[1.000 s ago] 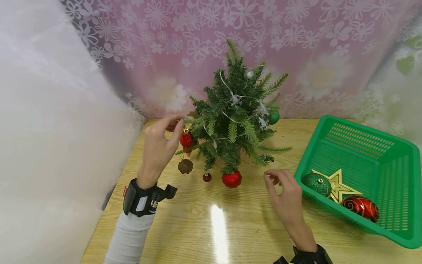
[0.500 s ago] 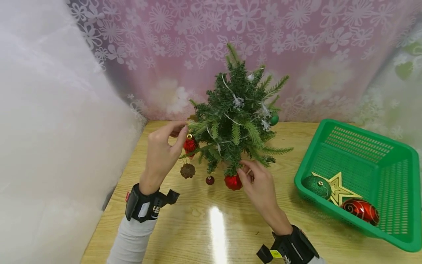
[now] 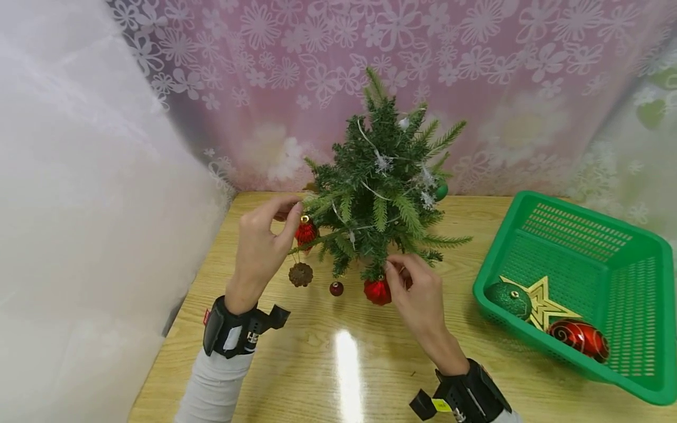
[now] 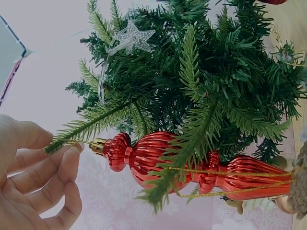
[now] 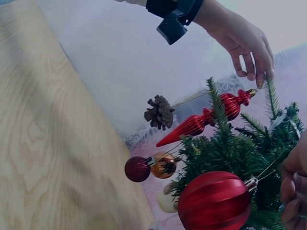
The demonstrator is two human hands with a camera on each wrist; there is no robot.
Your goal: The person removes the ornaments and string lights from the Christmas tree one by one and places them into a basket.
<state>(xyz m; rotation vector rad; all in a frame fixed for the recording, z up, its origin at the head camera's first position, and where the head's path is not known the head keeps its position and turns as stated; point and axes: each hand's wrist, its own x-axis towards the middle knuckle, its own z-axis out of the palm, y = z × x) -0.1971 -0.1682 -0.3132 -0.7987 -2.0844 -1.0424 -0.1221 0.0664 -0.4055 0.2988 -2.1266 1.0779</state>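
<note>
So the green basket [image 3: 573, 258] sits on the surface [image 3: 296, 376], holding a glittery green ball [image 3: 505, 299] overlapping a gold star [image 3: 542, 299], plus a red swirly ornament [image 3: 580, 339] by the near wall. Left hand [image 3: 261, 249] has its fingers pinching a branch tip [image 4: 56, 143], right by the red spindle ornament [image 4: 153, 148] on the tree [image 3: 370, 176]. Right hand [image 3: 420, 296] is beside the red ribbed ball [image 5: 213, 201] low on the tree, fingers curled; can't tell what they grip.
</note>
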